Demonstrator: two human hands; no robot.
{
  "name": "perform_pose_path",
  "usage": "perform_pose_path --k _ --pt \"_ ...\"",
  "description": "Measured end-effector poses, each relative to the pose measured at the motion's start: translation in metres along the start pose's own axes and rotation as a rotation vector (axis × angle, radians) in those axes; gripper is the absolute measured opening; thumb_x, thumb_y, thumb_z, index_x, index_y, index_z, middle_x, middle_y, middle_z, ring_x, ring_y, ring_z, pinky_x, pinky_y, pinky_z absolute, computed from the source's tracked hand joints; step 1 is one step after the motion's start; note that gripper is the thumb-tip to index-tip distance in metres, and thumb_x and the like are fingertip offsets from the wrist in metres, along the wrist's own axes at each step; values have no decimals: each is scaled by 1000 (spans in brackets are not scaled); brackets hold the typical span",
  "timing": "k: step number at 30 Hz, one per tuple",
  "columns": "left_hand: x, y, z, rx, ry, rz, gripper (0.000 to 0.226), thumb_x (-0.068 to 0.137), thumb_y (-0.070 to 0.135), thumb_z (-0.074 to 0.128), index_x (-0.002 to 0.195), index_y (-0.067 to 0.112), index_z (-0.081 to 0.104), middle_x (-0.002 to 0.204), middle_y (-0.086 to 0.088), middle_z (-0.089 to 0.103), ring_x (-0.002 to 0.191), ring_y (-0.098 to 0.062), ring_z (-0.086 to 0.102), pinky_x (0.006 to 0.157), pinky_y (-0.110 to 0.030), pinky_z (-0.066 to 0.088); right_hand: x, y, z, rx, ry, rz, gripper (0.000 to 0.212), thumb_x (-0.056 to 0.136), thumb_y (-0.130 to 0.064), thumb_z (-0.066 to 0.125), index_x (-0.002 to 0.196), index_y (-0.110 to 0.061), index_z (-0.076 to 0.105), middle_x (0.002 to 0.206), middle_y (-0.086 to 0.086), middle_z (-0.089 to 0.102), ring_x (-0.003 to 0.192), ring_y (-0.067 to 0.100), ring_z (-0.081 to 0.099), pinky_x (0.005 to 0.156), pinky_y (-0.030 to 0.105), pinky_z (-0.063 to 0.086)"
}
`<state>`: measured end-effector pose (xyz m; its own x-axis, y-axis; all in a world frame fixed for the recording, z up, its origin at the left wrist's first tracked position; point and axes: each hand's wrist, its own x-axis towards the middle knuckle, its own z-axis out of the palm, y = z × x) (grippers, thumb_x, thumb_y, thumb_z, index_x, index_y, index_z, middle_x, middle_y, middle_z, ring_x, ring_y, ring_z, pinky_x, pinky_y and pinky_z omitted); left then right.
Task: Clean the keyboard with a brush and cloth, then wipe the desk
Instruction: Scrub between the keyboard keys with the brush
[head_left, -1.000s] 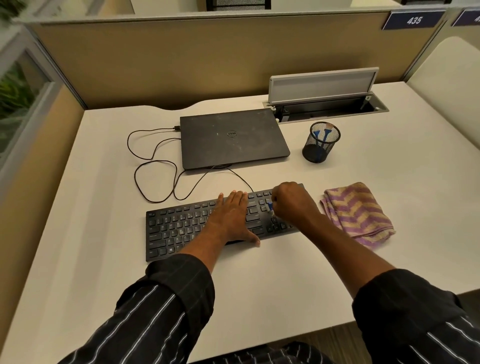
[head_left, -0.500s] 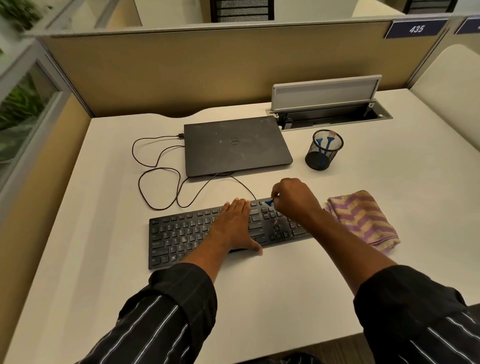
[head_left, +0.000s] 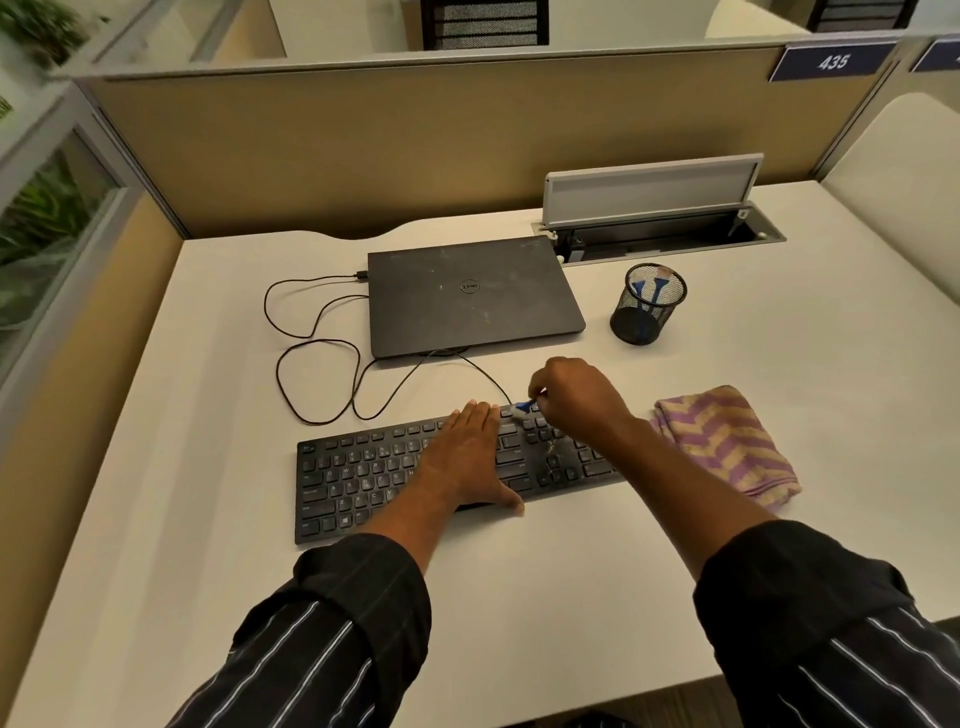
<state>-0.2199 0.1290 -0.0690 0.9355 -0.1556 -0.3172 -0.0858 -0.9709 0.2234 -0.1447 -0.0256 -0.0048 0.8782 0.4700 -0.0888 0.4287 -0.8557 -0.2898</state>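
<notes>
Your left hand (head_left: 470, 457) lies flat on the keyboard (head_left: 374, 478), evidently steadying it on the desk (head_left: 208, 519), while your right hand (head_left: 576, 397) pinches the brush (head_left: 523, 408) against its top row; the cloth (head_left: 727, 441) waits just beside.

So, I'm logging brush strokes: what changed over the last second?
The right hand, gripping the small blue-handled brush, swept from the mid rows to the far row of the black keyboard. The left hand stayed flat on the keys; the purple-and-tan zigzag cloth lay untouched.
</notes>
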Motion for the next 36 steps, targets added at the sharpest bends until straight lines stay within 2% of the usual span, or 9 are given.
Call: perform_pose_path --k 4,12,15,19,21,25,27,32,36 --pt "0 0 0 0 -6 -1 138 63 78 75 160 12 3 168 -8 6 155 -27 4 124 -40 3 -5 9 5 -33 -50 50 23 89 -22 68 107 -9 73 104 11 69 86 21 63 76 27 50" --pt "-1 1 -2 -14 -13 -8 139 63 77 76 160 11 2 168 -9 4 155 -27 0 123 -38 0 -4 12 1 59 15 119 20 91 -19 63 104 -9 75 98 10 73 80 21 66 77 32 56" --pt "-1 1 -2 -13 -9 -7 140 62 78 76 160 11 3 168 -8 7 155 -26 4 123 -39 2 -8 8 8 41 -70 105 21 92 -17 62 106 -5 73 100 13 72 84 23 66 81 33 56" --pt "-1 1 -2 -14 -7 -7 140 62 77 77 160 11 3 168 -8 6 155 -26 2 123 -38 1 -11 12 6 19 -148 110 16 85 -13 68 97 -5 75 91 12 73 75 22 68 74 32 58" --pt "-2 1 -1 -15 -7 -5 139 63 76 77 160 11 3 168 -8 6 155 -26 2 123 -38 1 -10 14 1 27 -142 104 14 84 -12 69 95 -5 75 88 11 73 74 22 67 72 31 57" --pt "-2 1 -2 -10 4 -8 138 61 78 77 160 11 6 167 -7 12 154 -26 9 124 -40 7 -4 12 -1 57 -51 81 20 90 -11 63 106 -7 74 101 12 71 84 22 65 75 27 49" --pt "-1 1 -1 -10 2 -5 138 62 78 77 160 11 6 167 -8 12 154 -26 9 124 -40 7 -7 11 4 29 -94 75 22 91 -13 63 109 -7 73 103 12 71 86 22 64 75 26 48" --pt "-1 1 -1 -16 -1 -6 139 62 77 77 160 11 3 168 -8 7 155 -26 4 123 -38 2 -17 15 5 10 -201 76 16 84 -14 69 97 -6 75 92 11 73 75 20 66 67 27 53" --pt "-2 1 -1 -25 2 -5 139 62 76 77 160 11 4 168 -7 8 154 -25 6 123 -38 2 -11 21 -6 31 -70 103 22 89 -11 61 107 -8 74 102 11 72 83 21 63 70 25 43"
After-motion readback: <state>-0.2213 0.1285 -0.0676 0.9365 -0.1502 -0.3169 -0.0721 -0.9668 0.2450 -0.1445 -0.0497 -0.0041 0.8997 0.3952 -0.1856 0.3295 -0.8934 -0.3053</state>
